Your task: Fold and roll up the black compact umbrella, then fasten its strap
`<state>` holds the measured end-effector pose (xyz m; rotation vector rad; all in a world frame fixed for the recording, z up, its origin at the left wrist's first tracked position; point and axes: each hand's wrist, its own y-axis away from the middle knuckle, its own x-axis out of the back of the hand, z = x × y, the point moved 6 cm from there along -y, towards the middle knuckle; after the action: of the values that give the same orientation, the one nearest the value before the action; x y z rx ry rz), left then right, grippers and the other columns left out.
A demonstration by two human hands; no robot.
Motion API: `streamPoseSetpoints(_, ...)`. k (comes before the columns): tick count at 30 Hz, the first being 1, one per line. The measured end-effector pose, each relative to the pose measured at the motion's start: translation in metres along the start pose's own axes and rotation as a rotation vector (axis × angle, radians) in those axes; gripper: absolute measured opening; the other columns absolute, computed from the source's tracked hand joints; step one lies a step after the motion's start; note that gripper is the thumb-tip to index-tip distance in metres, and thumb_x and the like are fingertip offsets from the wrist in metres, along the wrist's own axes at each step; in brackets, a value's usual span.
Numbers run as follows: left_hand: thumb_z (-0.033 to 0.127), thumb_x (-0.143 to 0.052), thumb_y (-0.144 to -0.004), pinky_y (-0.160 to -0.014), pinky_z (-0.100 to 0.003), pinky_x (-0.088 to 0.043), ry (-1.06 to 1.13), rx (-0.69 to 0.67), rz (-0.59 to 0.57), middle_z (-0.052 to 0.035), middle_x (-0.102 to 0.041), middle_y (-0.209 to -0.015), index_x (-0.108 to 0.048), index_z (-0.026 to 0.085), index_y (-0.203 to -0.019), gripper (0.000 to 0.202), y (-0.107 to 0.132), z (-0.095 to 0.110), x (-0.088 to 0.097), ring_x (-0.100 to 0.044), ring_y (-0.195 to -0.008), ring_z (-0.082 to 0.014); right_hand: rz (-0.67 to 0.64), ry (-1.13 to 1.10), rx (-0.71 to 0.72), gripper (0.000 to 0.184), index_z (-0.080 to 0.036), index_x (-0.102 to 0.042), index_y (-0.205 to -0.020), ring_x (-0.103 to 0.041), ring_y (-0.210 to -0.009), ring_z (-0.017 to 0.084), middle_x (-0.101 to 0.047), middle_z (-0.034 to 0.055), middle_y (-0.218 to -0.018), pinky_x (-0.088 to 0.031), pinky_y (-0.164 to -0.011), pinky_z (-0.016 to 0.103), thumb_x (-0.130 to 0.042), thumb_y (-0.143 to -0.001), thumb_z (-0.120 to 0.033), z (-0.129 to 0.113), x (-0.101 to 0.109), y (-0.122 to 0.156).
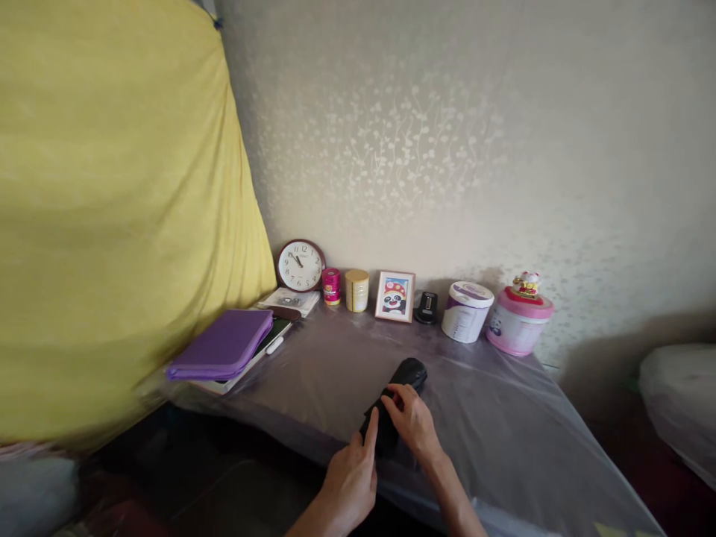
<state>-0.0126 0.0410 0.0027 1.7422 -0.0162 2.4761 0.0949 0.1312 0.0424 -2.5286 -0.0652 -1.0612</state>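
A black folded umbrella (412, 371) lies slantwise near the front edge of the table, its far end pointing up and to the right. My left hand (353, 473) wraps around its near end, with the index finger stretched along the side. Higher up, my right hand (411, 419) is closed on the dark fabric, thumb and fingers pinching it from above. The two hands are close together, and they hide much of the umbrella's middle and lower part.
Along the wall stand a round clock (300, 265), a pink tin (331, 286), a yellow-lidded jar (356, 291), a picture frame (394, 297), a black device (426, 307), a white tub (467, 313) and a pink tub (517, 328) topped by a cat figurine (526, 284). A purple folder (221, 344) lies left.
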Motion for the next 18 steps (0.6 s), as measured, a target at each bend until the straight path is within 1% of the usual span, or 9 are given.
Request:
streamPoseSetpoints(5,0.013,-0.035,-0.078,-0.071,-0.028,-0.042,-0.033,0.035,-0.014,-0.0121,-0.052,-0.108,0.008,0.018,-0.138,0.073,0.002,0.004,-0.003,-0.058,-0.084,-0.0201,-0.008,0.123,-0.010,0.023,-0.021,-0.061,-0.092,-0.058,-0.069,0.014,-0.059,0.0016,-0.081,-0.042,-0.063,0.023,-0.050,-0.076,-0.033,-0.012,-0.001,0.002)
streamPoseSetpoints(9,0.012,-0.034,-0.079,-0.073,-0.027,-0.041,-0.038,0.041,-0.043,-0.0126,-0.052,-0.108,0.004,0.016,-0.138,0.071,0.004,0.009,0.003,-0.058,-0.086,-0.0192,0.015,0.228,-0.027,0.017,-0.022,-0.057,-0.088,-0.058,-0.071,0.014,-0.059,0.0016,-0.083,-0.040,-0.062,0.023,-0.051,-0.076,-0.033,-0.017,-0.001,0.003)
streamPoseSetpoints(13,0.011,-0.033,-0.079,-0.073,-0.027,-0.041,-0.030,0.045,-0.049,-0.0132,-0.053,-0.108,0.007,0.015,-0.138,0.071,0.006,0.011,0.008,-0.058,-0.087,-0.0190,0.047,0.319,-0.043,0.012,-0.022,-0.054,-0.083,-0.058,-0.072,0.015,-0.059,0.0016,-0.082,-0.038,-0.060,0.023,-0.050,-0.077,-0.030,-0.019,-0.003,0.002)
streamPoseSetpoints(16,0.012,-0.032,-0.080,-0.072,-0.027,-0.041,-0.034,0.044,-0.053,-0.0128,-0.053,-0.107,0.010,0.016,-0.137,0.072,0.005,0.010,0.007,-0.059,-0.086,-0.0192,0.062,0.336,-0.048,0.009,-0.021,-0.053,-0.082,-0.058,-0.069,0.014,-0.060,0.0022,-0.081,-0.037,-0.059,0.022,-0.047,-0.078,-0.026,-0.021,-0.004,0.000)
streamPoseSetpoints(18,0.013,-0.032,-0.081,-0.071,-0.028,-0.041,-0.042,0.041,-0.056,-0.0117,-0.054,-0.105,0.010,0.018,-0.138,0.071,0.005,0.010,0.007,-0.059,-0.084,-0.0194,0.082,0.293,-0.050,0.010,-0.020,-0.054,-0.080,-0.058,-0.069,0.013,-0.060,0.0026,-0.080,-0.037,-0.060,0.022,-0.045,-0.078,-0.024,-0.020,-0.003,0.000)
